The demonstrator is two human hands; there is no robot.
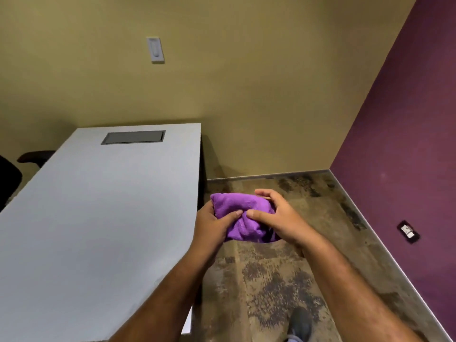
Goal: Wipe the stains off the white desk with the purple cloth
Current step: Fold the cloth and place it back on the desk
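Mottled brown floor (259,280); one white rectangular tabletop (98,206); one bunched purple cloth (244,218), clasped beside it by left hand (212,224) and right hand (278,217), thumbs on top.

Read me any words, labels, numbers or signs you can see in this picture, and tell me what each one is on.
None can be read.
The wall plate on the tan wall: no lettering shows.
The outlet on the purple wall: pale patches, too small and blurred to read as text.
The grey panel in the white desk: blank.
The purple cloth, held in the left hand and right hand: no tag visible.
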